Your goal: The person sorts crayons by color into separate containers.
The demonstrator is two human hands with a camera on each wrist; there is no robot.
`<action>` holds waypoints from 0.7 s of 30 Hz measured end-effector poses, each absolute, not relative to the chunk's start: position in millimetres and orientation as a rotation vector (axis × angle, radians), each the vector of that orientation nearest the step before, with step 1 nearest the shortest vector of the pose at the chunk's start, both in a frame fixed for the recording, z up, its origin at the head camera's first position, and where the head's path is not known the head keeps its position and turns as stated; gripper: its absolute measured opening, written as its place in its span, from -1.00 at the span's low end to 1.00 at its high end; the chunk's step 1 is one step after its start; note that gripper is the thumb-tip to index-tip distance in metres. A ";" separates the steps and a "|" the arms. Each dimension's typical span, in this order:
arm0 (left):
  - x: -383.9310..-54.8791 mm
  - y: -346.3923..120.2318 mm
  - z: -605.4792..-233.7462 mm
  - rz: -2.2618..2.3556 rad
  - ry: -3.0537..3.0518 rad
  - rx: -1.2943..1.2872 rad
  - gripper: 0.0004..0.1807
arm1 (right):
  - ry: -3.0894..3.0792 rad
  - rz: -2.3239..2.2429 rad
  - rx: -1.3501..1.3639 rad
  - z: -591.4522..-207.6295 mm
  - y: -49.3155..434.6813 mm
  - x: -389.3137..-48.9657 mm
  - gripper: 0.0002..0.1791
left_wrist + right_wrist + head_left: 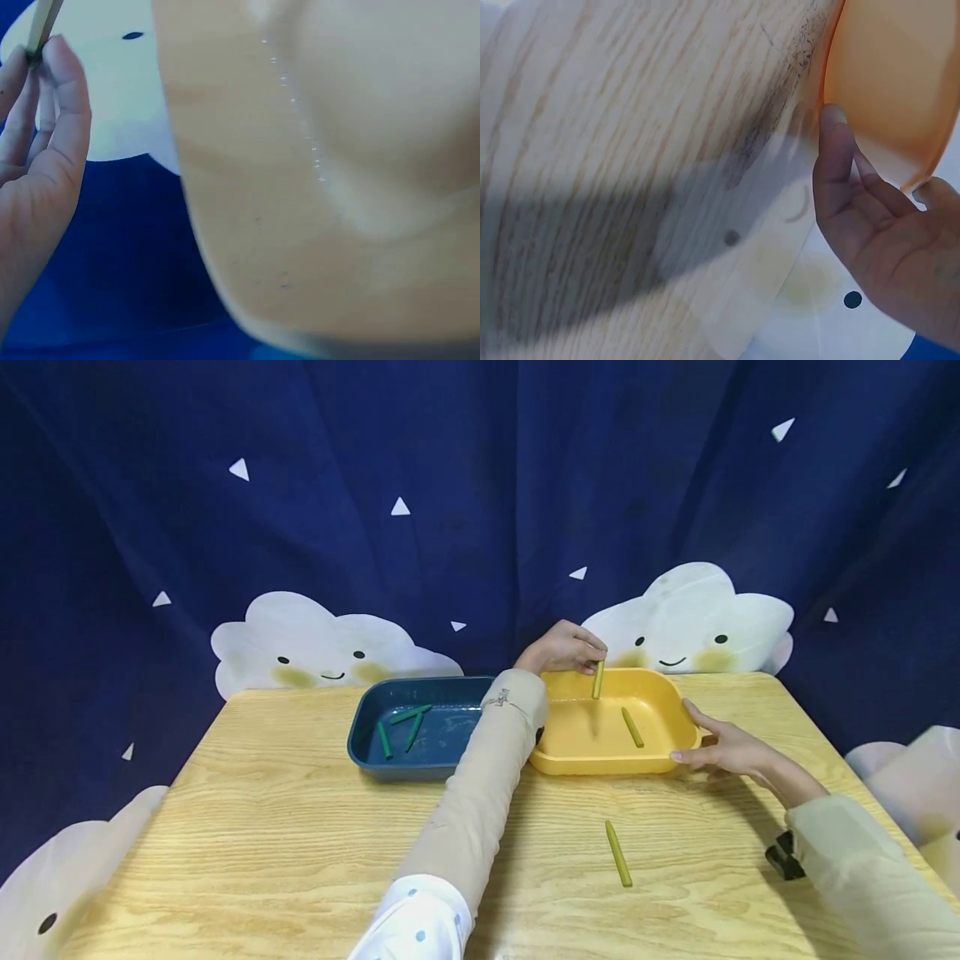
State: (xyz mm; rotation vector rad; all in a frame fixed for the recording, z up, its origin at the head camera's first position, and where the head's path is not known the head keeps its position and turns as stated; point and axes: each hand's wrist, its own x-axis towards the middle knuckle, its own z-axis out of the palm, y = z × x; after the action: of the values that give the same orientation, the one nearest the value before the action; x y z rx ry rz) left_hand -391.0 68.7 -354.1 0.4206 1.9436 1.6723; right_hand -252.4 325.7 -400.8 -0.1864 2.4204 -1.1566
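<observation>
My left hand (568, 647) pinches a yellow crayon (598, 680) at its upper end, over the back of the yellow tray (600, 766). In the left wrist view that crayon (45, 22) sticks out past the thumb and fingertips. A second yellow crayon (632, 727) lies on the tray's floor. At the tray's right end, my right hand (731, 750) grips the wall, fingers and thumb spread around the corner. The right wrist view shows the thumb against the orange-looking wall (900, 82). Another yellow crayon (618, 853) lies on the table in front.
A dark blue tray (408, 772) stands left of the yellow one, partly covered by my left sleeve (480, 785). Three green crayons (385, 740) lie in it. The wooden table (262, 827) ends at a blue curtain (450, 552) with cloud faces. A black device (785, 856) sits by my right cuff.
</observation>
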 end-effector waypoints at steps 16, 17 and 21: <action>-387.2 82.6 -376.6 1.433 1.969 0.234 -0.93 | 2.443 -1.126 -0.178 -400.2 325.0 -252.4 0.14; -387.0 83.1 -377.1 1.413 1.977 0.225 -0.94 | 2.441 -1.128 -0.174 -399.9 325.0 -252.3 0.14; -387.2 83.6 -379.2 1.328 2.013 0.214 -0.95 | 2.422 -1.154 -0.167 -399.0 324.3 -252.5 0.15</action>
State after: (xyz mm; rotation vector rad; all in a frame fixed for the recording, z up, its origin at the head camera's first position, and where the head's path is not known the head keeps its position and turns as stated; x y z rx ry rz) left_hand -387.2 83.6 -379.2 0.2139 2.0127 1.3281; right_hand -252.5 324.3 -399.0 -0.1675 2.4225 -1.1540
